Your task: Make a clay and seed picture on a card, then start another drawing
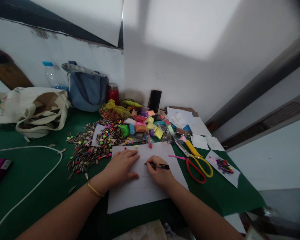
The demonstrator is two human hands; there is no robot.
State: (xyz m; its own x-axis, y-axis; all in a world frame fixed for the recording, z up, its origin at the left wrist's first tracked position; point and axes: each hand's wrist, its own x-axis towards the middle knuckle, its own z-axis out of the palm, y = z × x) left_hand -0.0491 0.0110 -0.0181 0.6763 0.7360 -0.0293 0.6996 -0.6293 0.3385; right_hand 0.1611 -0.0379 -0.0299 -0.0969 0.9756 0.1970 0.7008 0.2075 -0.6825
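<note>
Black pen (160, 166) in right hand (158, 170), white paper (142, 186) beneath both hands

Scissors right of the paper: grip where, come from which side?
Probably best by the red loop and yellow loop of the scissors, from the near right: both loops lie at the near end, while the blades point away toward the colourful packets.

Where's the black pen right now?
In the head view, the black pen is in the right hand, over the white paper, to the right of the left hand.
</note>
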